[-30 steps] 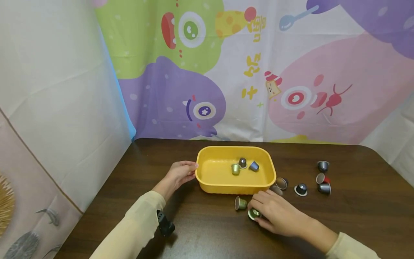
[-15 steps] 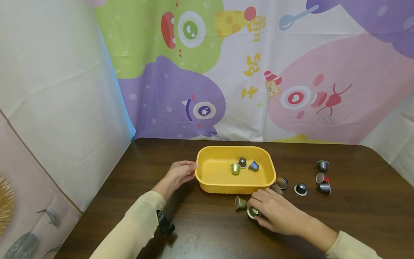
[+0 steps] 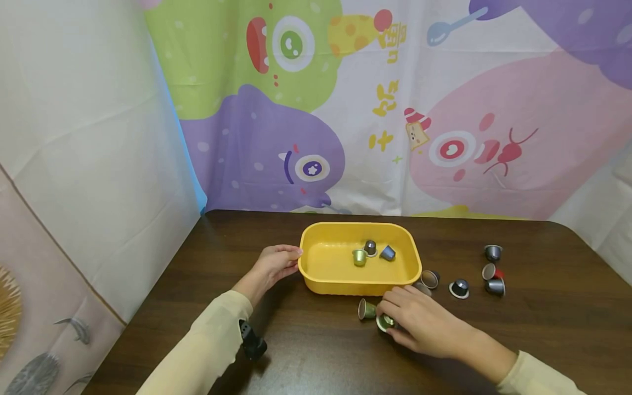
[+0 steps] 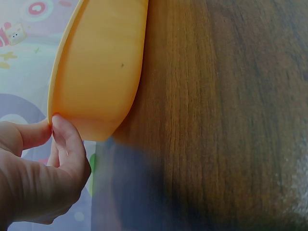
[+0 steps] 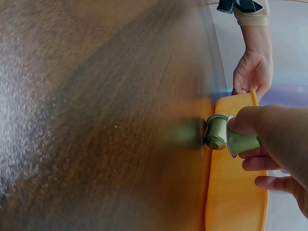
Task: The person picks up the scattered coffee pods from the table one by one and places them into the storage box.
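Your left hand pinches the left end of the yellow tub, thumb and fingers on its rim. Toward the tub's right half sit three capsules: a pale green capsule, a dark capsule just behind it, and a blue capsule to their right. Your right hand grips a green capsule between thumb and fingers, outside the tub near its front wall; whether it touches the table you cannot tell. A second green capsule lies on its side just beside it. Right of the tub are more capsules, including a black capsule standing rim down and a red capsule farther over.
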Tool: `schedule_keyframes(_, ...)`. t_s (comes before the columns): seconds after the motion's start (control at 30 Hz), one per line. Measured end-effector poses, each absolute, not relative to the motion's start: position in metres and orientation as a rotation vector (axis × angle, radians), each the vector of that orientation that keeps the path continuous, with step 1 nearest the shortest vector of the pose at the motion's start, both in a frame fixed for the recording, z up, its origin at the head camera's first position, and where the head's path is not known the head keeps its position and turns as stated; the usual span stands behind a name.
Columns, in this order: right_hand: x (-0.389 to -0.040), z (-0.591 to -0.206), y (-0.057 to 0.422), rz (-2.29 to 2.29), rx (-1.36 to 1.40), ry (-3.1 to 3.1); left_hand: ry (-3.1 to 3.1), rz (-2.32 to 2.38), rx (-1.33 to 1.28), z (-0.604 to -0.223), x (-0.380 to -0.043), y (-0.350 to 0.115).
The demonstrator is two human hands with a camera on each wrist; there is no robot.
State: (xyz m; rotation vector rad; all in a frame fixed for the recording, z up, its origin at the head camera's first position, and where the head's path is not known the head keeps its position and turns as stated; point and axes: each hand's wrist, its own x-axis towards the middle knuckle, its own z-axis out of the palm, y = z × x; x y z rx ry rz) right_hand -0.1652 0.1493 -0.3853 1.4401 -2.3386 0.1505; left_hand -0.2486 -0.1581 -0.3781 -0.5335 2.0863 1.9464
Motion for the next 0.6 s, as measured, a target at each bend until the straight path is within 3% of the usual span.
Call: schedule_keyframes(0.6,-0.1648,-0.3781,0.1495,0.143,1.434,-2.315,2.095,1.952,-0.515,-0.3794,-0.2496,-0.1581)
